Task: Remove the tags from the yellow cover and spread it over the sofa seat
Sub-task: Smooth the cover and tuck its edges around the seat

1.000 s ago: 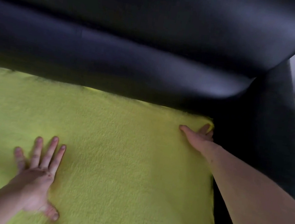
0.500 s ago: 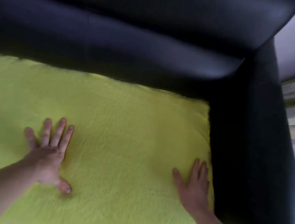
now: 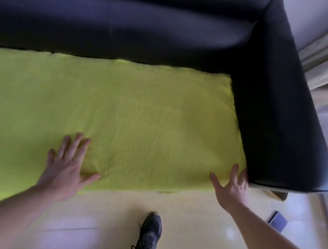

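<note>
The yellow cover (image 3: 119, 115) lies spread flat over the seat of a black sofa (image 3: 129, 24). Its far edge meets the foot of the backrest, and its right edge lies along the inner side of the black armrest (image 3: 278, 121). The front edge of the cover hangs a little over the front of the seat, above the pale floor (image 3: 185, 212). The surface of the cover looks fluffy and quite smooth, with only small creases near the left hand. The left hand (image 3: 66, 166) rests palm down on the cover near its front edge, with the fingers straight and spread wide and the thumb pointing to the right. The right hand (image 3: 231, 187) is at the front right corner of the cover, just beside the end of the armrest; its fingers are also straight and spread, and the fingertips touch the cover at the edge. Neither hand holds anything. On the floor, between the two forearms, a black shoe (image 3: 149, 239) is seen. A small dark flat object (image 3: 277, 221) lies on the floor at the right, below the end of the armrest; what it is cannot be told.
</note>
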Motion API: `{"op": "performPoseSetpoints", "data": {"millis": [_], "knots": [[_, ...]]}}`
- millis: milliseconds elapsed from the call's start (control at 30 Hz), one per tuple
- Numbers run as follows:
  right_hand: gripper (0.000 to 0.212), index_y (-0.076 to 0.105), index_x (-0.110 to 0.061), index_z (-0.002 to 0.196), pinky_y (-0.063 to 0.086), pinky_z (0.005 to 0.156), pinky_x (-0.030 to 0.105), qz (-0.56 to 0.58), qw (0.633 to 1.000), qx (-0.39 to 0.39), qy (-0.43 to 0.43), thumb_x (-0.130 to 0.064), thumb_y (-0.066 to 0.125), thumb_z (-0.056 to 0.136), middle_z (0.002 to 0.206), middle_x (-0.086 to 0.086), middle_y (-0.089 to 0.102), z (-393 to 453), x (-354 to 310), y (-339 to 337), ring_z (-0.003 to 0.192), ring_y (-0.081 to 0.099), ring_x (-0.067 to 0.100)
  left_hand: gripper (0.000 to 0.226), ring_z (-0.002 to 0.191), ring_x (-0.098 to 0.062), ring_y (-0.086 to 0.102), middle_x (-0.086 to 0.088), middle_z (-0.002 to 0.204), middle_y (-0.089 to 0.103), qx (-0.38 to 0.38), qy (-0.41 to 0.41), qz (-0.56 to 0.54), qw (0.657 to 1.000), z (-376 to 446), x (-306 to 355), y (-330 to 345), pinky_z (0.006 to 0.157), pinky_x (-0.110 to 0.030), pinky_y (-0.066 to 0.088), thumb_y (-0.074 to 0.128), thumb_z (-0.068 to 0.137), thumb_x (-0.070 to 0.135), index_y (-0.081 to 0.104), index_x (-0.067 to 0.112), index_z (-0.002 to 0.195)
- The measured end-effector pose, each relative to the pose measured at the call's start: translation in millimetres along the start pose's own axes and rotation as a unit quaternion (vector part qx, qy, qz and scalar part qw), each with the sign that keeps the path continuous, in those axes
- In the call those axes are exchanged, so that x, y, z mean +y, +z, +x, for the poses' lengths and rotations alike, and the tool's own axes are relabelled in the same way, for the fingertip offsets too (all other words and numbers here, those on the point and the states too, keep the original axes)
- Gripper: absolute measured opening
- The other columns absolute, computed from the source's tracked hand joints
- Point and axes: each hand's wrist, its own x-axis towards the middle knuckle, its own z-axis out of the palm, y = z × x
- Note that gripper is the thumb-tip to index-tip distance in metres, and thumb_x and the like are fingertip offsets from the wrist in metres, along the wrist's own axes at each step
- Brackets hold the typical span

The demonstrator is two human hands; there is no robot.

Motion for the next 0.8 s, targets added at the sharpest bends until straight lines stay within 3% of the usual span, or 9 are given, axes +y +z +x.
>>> {"op": "performPoseSetpoints", "data": {"millis": [100, 200, 300, 367, 467, 567, 600, 700, 800], "knots": [[0.104, -0.012, -0.035, 0.160, 0.033, 0.115, 0.048, -0.016, 0.999, -0.031, -0.007, -0.071, 0.054, 0.087, 0.168, 0.003, -0.016, -16.4, 18.2, -0.3, 0.153, 0.019, 0.032, 0.125, 0.155, -0.038, 0.007, 0.005, 0.169, -0.018, -0.019, 0.003, 0.005, 1.000, -48.1, -15.8, 23.3, 0.111, -0.065, 0.036, 0.082, 0.070, 0.059, 0.008, 0.018, 0.163], [0.099, -0.006, -0.035, 0.161, 0.044, 0.102, 0.046, -0.029, 0.999, -0.030, -0.013, -0.059, 0.060, 0.092, 0.169, -0.002, -0.014, -24.5, 21.4, -0.5, 0.135, 0.050, 0.036, 0.131, 0.156, -0.037, 0.006, 0.003, 0.169, -0.019, -0.030, 0.002, -0.007, 1.000, -77.4, -29.7, 34.9, 0.112, -0.057, 0.041, 0.087, 0.067, 0.045, 0.002, 0.018, 0.163], [0.087, 0.019, -0.021, 0.159, 0.043, 0.101, 0.050, 0.043, 0.998, 0.033, 0.028, -0.044, 0.068, 0.090, 0.163, 0.012, 0.019, -29.5, 20.4, 5.9, 0.127, 0.052, 0.039, 0.120, 0.152, -0.038, 0.020, -0.003, 0.169, 0.003, -0.022, -0.040, -0.054, 0.997, -98.4, -33.4, 43.9, 0.114, -0.052, 0.040, 0.086, 0.068, 0.036, 0.013, 0.020, 0.162], [0.084, 0.031, -0.007, 0.151, 0.044, 0.104, 0.050, 0.136, 0.983, 0.051, 0.113, -0.040, 0.072, 0.087, 0.147, 0.020, 0.040, -29.3, 21.2, 14.2, 0.126, 0.050, 0.040, 0.099, 0.137, -0.037, 0.040, -0.007, 0.156, 0.029, 0.003, -0.127, -0.144, 0.981, -107.3, -22.6, 46.5, 0.106, -0.052, 0.047, 0.084, 0.072, 0.030, 0.030, 0.022, 0.154], [0.071, 0.044, -0.003, 0.145, 0.056, 0.088, 0.049, 0.296, 0.929, -0.051, 0.216, -0.043, 0.065, 0.091, 0.132, 0.013, 0.056, -31.4, 16.5, 30.0, 0.112, 0.061, 0.034, 0.077, 0.117, -0.035, 0.057, -0.011, 0.131, 0.058, -0.052, -0.308, -0.312, 0.897, -101.9, -1.5, 37.2, 0.091, -0.043, 0.048, 0.078, 0.077, 0.044, 0.048, 0.011, 0.139], [0.047, 0.045, -0.015, 0.144, 0.053, 0.095, 0.050, 0.452, 0.842, -0.135, 0.259, -0.040, 0.042, 0.104, 0.132, 0.009, 0.053, -30.5, -2.8, 42.6, 0.117, 0.059, 0.034, 0.092, 0.099, -0.030, 0.063, -0.008, 0.104, 0.064, -0.131, -0.401, -0.472, 0.774, -85.2, 19.3, 24.6, 0.080, -0.039, 0.053, 0.067, 0.053, 0.074, 0.062, 0.011, 0.120], [0.049, 0.043, -0.018, 0.146, 0.053, 0.095, 0.051, 0.502, 0.809, -0.143, 0.271, -0.043, 0.037, 0.104, 0.133, 0.010, 0.053, -28.4, -10.6, 45.7, 0.121, 0.057, 0.037, 0.092, 0.103, -0.027, 0.063, -0.006, 0.110, 0.063, -0.149, -0.404, -0.520, 0.737, -78.4, 25.8, 19.1, 0.085, -0.042, 0.055, 0.067, 0.050, 0.077, 0.061, 0.017, 0.119], [0.072, 0.034, -0.019, 0.155, 0.051, 0.096, 0.052, 0.651, 0.689, -0.127, 0.293, -0.063, 0.032, 0.098, 0.140, 0.013, 0.052, -22.2, -17.8, 65.9, 0.127, 0.054, 0.042, 0.075, 0.119, -0.027, 0.059, -0.006, 0.127, 0.056, -0.166, -0.391, -0.623, 0.657, -60.4, 47.5, 11.4, 0.099, -0.048, 0.053, 0.068, 0.071, 0.078, 0.046, 0.037, 0.130], [0.088, 0.029, -0.025, 0.158, 0.045, 0.108, 0.054, 0.682, 0.663, -0.109, 0.290, -0.080, 0.033, 0.090, 0.150, 0.011, 0.048, -23.7, -19.0, 81.2, 0.130, 0.052, 0.042, 0.084, 0.122, -0.028, 0.059, -0.011, 0.135, 0.052, -0.152, -0.408, -0.662, 0.611, -45.5, 63.2, 20.6, 0.102, -0.049, 0.052, 0.070, 0.074, 0.076, 0.042, 0.039, 0.144]]}}
